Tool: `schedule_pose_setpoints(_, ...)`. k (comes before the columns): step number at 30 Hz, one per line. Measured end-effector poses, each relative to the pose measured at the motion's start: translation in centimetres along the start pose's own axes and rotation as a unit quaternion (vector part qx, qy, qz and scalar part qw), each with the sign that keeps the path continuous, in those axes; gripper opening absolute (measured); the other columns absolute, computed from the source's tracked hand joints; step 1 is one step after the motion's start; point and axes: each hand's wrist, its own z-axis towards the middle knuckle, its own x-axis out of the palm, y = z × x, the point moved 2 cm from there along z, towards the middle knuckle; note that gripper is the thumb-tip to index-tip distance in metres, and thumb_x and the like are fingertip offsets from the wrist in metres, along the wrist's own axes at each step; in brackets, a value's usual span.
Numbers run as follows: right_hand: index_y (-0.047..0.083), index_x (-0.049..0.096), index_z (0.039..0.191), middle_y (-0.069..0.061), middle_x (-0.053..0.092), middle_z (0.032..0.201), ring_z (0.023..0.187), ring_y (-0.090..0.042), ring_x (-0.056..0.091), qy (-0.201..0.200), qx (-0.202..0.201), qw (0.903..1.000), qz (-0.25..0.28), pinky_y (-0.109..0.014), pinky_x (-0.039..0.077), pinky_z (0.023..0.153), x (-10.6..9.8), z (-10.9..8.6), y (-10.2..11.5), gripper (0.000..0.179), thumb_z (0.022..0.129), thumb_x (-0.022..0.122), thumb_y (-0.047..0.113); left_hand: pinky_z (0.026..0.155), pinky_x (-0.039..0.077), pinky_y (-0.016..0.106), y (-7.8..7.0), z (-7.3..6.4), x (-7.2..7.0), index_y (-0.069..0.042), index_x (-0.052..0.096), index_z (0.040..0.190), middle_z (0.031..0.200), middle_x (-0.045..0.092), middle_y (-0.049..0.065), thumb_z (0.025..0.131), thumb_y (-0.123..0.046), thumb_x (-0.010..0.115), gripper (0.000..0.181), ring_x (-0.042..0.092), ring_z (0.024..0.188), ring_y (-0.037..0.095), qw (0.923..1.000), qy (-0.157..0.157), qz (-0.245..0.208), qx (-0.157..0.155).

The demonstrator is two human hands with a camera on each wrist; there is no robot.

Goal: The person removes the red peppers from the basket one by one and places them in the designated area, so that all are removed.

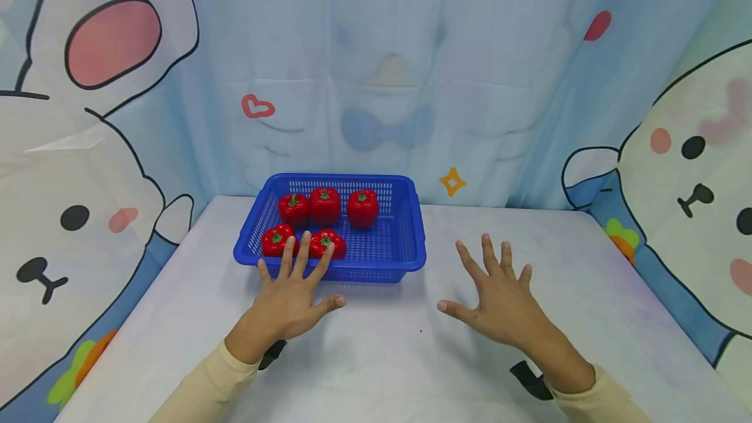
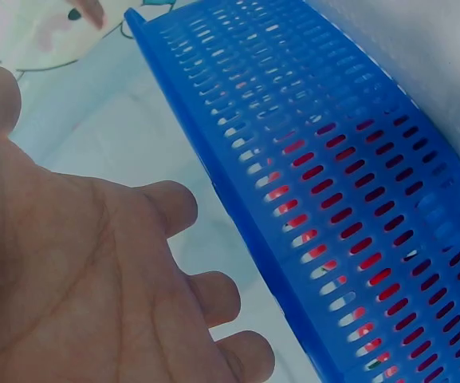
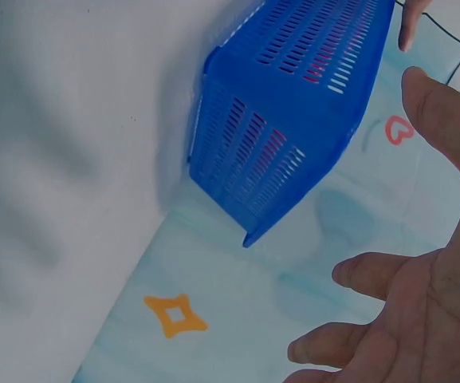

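Note:
Several red bell peppers (image 1: 362, 208) with green stems sit in a blue plastic basket (image 1: 382, 265), mostly in its left half. My left hand (image 1: 289, 305) is spread in front of the basket's near left side, its fingertips overlapping the near rim and peppers in the head view. In the left wrist view a gap shows between those fingers and the slotted basket wall (image 2: 349, 199). To the right of the basket my right hand (image 1: 502, 305) hovers with fingers spread, holding nothing. Red shows through the basket's slots in both wrist views.
A white-covered table (image 1: 388, 358) lies under the basket and hands. Behind it hangs a light blue cloth (image 1: 470, 116) printed with cartoon bears, a heart and a star. The basket stands near the table's back edge.

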Motion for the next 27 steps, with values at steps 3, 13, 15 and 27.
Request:
schedule_pose_setpoints(3,0.021,0.018,0.158,-0.03,0.006,0.161,0.144,-0.061,0.004,0.0,-0.003,1.0,0.001,-0.085,0.007,0.098,0.1,0.0,0.0,0.112,0.074,0.052,0.086,0.106,-0.004,0.08,0.3,0.1,-0.1,-0.031,0.005,0.158,0.165,-0.016,0.01,0.088,-0.076,0.033,0.088,-0.015,0.151,0.042,0.9999,-0.011,0.0,0.007)
schedule_pose_setpoints(13,0.019,0.019,0.158,-0.029,0.01,0.161,0.143,-0.061,0.01,-0.007,-0.024,0.9996,0.015,-0.083,0.013,0.099,-0.3,0.3,0.9,0.109,0.077,0.054,0.082,0.103,0.0,0.082,8.2,2.4,-2.9,-0.01,0.033,0.153,0.162,0.006,0.028,0.1,-0.05,0.045,0.069,-0.004,0.147,0.054,0.973,-0.144,-0.168,-0.066)
schedule_pose_setpoints(15,0.019,0.02,0.158,-0.028,0.014,0.161,0.142,-0.06,0.015,-0.007,-0.032,0.9992,0.024,-0.082,0.017,0.1,-0.3,0.4,1.4,0.106,0.078,0.057,0.078,0.108,0.004,0.078,10.6,2.9,-2.6,-0.009,0.038,0.151,0.162,0.011,0.027,0.102,-0.045,0.044,0.061,0.002,0.149,0.052,0.956,-0.164,-0.223,-0.097)
schedule_pose_setpoints(27,0.019,0.03,0.156,-0.015,0.016,0.164,0.15,-0.043,0.016,-0.003,-0.085,0.9836,0.159,-0.065,0.035,0.106,-0.6,3.1,6.8,0.08,0.09,0.068,0.045,0.112,0.029,0.063,15.4,4.5,1.7,-0.022,0.026,0.155,0.165,0.009,0.015,0.105,-0.037,0.041,0.054,0.022,0.147,0.047,0.8536,-0.109,-0.505,-0.066)
